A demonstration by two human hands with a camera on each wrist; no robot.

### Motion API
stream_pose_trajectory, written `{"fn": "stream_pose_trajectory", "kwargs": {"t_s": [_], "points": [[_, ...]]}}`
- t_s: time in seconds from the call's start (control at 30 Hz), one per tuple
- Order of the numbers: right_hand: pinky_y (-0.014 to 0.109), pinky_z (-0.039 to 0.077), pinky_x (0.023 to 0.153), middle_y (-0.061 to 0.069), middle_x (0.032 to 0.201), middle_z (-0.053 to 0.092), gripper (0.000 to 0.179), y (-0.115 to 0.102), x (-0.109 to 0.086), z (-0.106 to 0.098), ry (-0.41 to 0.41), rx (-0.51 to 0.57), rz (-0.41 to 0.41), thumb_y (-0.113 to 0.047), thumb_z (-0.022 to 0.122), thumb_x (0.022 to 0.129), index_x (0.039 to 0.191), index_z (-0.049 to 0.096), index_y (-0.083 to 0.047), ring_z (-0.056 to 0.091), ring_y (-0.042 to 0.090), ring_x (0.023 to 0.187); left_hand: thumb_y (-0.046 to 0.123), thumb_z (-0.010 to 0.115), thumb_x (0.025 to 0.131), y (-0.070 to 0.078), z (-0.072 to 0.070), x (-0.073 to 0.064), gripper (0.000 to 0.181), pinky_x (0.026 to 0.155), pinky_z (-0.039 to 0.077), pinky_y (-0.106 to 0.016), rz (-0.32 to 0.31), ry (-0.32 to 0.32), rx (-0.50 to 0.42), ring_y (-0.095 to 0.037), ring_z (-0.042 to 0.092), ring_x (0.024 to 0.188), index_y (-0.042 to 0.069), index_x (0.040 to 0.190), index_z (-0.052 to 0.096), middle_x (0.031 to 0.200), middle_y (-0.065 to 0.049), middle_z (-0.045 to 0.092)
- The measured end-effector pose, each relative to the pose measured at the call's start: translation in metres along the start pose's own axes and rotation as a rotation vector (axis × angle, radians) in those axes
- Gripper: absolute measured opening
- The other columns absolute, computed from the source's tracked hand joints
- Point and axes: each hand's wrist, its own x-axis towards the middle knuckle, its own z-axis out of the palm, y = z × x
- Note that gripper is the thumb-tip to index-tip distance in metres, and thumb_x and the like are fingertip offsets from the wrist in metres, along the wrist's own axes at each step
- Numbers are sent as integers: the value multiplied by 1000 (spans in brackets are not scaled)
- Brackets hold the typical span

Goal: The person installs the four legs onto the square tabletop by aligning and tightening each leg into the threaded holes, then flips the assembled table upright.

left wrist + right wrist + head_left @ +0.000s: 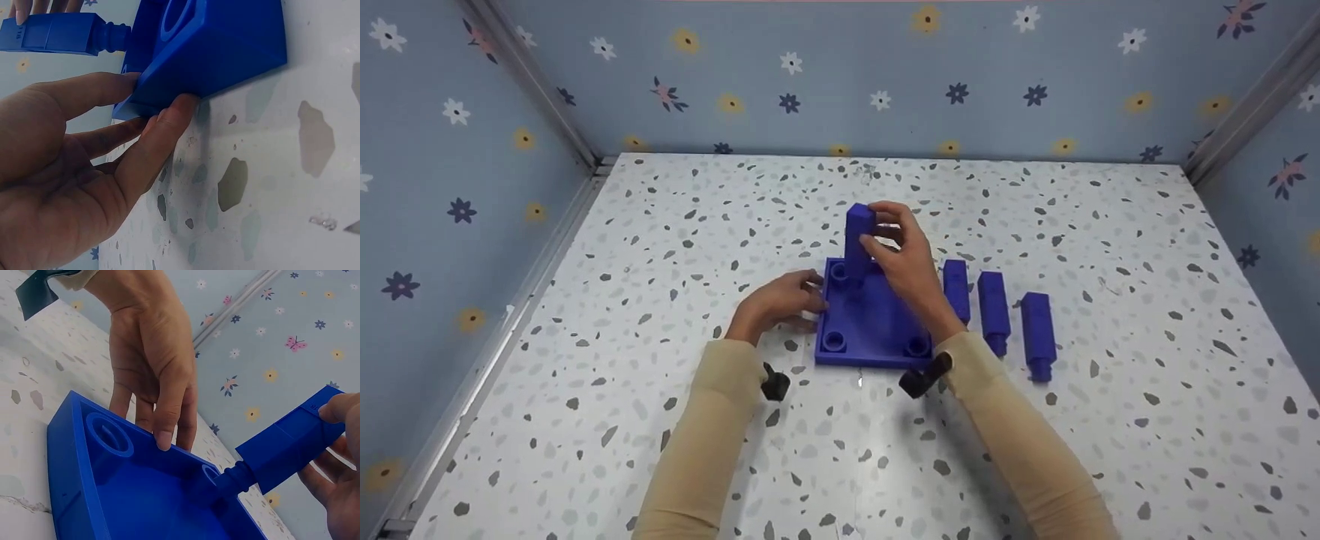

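Threaded blue leg (858,232) is pinched upright by the right hand (906,259) near a corner socket (834,277) of the square base (877,322), which is clamped between the left hand's (780,301) thumb and fingers, seemingly for steadiness.

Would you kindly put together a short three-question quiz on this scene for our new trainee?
1. Multiple choice: the left hand touches (A) the right sleeve, (B) the blue tray, (C) the patterned wall.
2. True or false: the right hand holds a blue post with its ribbed end toward the tray.
3. In the head view, how many other posts lie on the table?

Key: 1 B; 2 true; 3 three.
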Motion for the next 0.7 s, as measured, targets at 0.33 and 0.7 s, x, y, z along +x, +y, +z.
{"fn": "stream_pose_trajectory", "kwargs": {"t_s": [0.33,0.7], "points": [[38,53,91,18,118,55,41,-1,5,12,17,-2,-38,-3,61,90,129,48,1,59,29,111,5,60,86,1,-1,-1,57,94,53,-37,1,-9,-3,-27,58,112,9,139,41,125,-14,54],[45,54,92,21,116,55,42,21,15,18,60,-97,-139,1,62,88,127,48,4,60,32,109,-1,57,82,-1,-1,1,62,91,55,-36,-14,-9,-56,-26,57,111,8,140,38,126,-15,51]]}}
